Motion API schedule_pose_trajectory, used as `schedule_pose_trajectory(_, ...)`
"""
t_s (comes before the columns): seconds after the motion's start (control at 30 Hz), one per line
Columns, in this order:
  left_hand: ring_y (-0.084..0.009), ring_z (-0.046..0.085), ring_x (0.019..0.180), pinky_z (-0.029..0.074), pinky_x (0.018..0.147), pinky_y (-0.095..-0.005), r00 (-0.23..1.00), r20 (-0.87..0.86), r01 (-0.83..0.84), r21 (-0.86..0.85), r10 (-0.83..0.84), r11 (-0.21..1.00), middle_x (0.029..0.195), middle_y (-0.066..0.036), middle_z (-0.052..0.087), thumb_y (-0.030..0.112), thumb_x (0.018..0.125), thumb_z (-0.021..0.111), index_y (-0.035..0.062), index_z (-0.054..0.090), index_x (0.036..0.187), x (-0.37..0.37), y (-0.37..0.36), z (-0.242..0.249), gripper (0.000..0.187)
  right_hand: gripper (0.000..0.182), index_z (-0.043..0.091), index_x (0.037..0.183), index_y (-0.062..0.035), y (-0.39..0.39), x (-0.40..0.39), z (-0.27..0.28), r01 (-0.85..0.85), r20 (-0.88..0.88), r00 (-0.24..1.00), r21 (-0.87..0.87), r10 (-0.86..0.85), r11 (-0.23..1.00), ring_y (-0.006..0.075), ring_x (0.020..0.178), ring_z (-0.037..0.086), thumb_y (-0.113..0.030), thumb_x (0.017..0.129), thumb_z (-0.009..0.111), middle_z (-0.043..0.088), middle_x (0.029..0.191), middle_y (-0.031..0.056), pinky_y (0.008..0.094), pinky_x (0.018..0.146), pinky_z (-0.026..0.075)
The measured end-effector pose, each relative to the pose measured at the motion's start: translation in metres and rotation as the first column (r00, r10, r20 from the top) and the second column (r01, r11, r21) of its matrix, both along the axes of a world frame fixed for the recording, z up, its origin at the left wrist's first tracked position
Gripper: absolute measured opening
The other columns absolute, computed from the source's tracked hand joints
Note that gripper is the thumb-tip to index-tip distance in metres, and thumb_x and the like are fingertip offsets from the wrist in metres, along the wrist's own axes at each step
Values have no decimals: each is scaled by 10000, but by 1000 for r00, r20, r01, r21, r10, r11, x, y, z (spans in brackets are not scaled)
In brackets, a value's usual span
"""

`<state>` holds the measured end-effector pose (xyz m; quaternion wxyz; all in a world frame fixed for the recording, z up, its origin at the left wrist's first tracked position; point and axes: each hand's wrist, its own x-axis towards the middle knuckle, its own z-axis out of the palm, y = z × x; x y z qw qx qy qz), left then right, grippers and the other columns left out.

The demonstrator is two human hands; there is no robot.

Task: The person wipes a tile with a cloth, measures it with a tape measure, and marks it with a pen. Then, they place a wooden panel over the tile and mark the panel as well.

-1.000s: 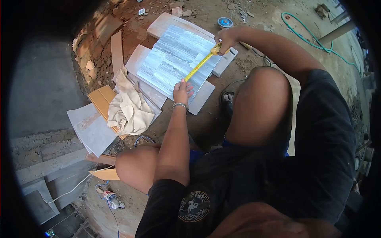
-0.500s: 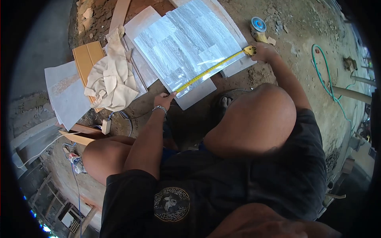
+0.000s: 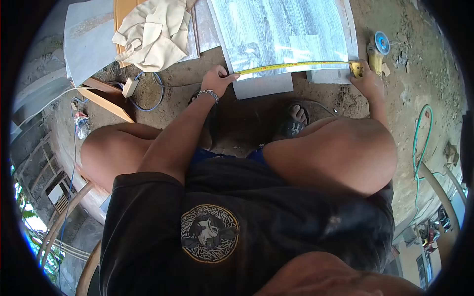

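Note:
A yellow tape measure [image 3: 356, 68] stretches its blade across the near edge of a glossy grey wood-patterned tile [image 3: 284, 27]. My left hand [image 3: 217, 80], with a chain bracelet at the wrist, pinches the blade's end at the tile's left near corner. Its case sits in my right hand [image 3: 370, 84], fingers wrapped round it, at the right near corner. Under the tile lie paler flat sheets [image 3: 264, 87], partly sticking out toward me. An angle grinder [image 3: 378, 52] with a blue disc stands just beyond my right hand.
A crumpled beige cloth [image 3: 155, 37] lies on tan boards left of the tile, beside a grey sheet [image 3: 89, 39]. A white socket block [image 3: 130, 87] with blue cable rests on the dirt floor. A green hose [image 3: 415, 143] loops at the right.
My view has tilted and turned, so the tile now appears higher and straighter. Both hands keep their hold on the tape measure, its blade still stretched along the near edge.

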<state>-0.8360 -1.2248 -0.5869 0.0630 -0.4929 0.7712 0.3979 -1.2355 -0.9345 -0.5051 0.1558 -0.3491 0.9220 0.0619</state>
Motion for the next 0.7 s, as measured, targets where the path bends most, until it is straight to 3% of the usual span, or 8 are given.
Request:
schedule_pose_trajectory(0.13, -155, 617, 690, 515, 665, -310, 989, -149, -17, -3, 17, 1000, 756, -90, 670, 372, 750, 878, 8, 658, 817, 2, 1, -13, 430, 661, 509, 1355, -178, 7, -3, -3, 32, 50, 998, -73, -28, 997, 367, 1041, 675, -368, 781, 777, 639, 1225, 147, 488, 844, 542)
schedule_pose_trajectory(0.2, -136, 619, 705, 517, 673, -291, 974, -208, -56, 164, 90, 985, 779, -70, 682, 336, 753, 880, 8, 678, 849, -2, -2, -15, 397, 662, 502, 1357, -182, 9, -10, -10, 29, 12, 1000, -84, -28, 996, 363, 1043, 675, -370, 784, 774, 640, 1223, 145, 486, 844, 541)
schedule_pose_trajectory(0.37, -89, 589, 703, 501, 652, -252, 997, -61, -41, 226, 56, 973, 794, -28, 671, 307, 779, 868, 29, 647, 858, -7, -10, -12, 363, 715, 477, 1391, -202, 14, -10, -19, 37, -30, 999, -177, -43, 983, 373, 1045, 673, -370, 773, 793, 637, 1223, 168, 482, 840, 539)
schedule_pose_trajectory(0.47, -163, 626, 757, 527, 714, -311, 998, -63, 35, 66, -31, 997, 839, -77, 657, 298, 730, 881, 36, 600, 902, -11, -8, -4, 421, 886, 391, 1500, -207, 13, 0, -20, 85, 68, 995, -231, -71, 969, 404, 1123, 636, -353, 752, 843, 608, 1275, 224, 476, 906, 528)
schedule_pose_trajectory(0.5, -163, 626, 757, 527, 714, -311, 998, -58, 29, 75, -25, 997, 839, -77, 657, 298, 730, 881, 36, 600, 902, -15, -7, 4, 421, 886, 391, 1500, -207, 15, 5, -17, 81, 73, 995, -222, -67, 972, 404, 1123, 636, -353, 752, 843, 608, 1275, 224, 476, 906, 528)
schedule_pose_trajectory(0.6, -205, 626, 785, 523, 745, -325, 988, -61, 143, -47, -145, 989, 873, -83, 642, 243, 729, 872, 44, 628, 922, -18, -2, 7, 369, 850, 410, 1483, -229, 24, 11, -20, 87, 17, 996, -410, -88, 908, 419, 1098, 644, -375, 761, 836, 586, 1291, 230, 497, 899, 534)
schedule_pose_trajectory(0.67, -194, 598, 751, 507, 725, -338, 921, -195, 259, -338, -337, 905, 844, -68, 618, 179, 750, 854, 41, 666, 913, -17, -1, 0, 285, 862, 397, 1501, -231, 35, 8, -34, 53, 2, 998, -574, -64, 817, 413, 1140, 624, -396, 773, 828, 570, 1310, 243, 500, 908, 531)
schedule_pose_trajectory(0.7, -194, 598, 751, 507, 725, -338, 920, -191, 265, -336, -341, 904, 844, -68, 618, 179, 750, 854, 41, 666, 913, -16, -2, 0, 285, 862, 397, 1501, -231, 34, 10, -40, 60, 6, 998, -574, -69, 817, 413, 1140, 624, -396, 773, 828, 570, 1310, 243, 500, 908, 531)
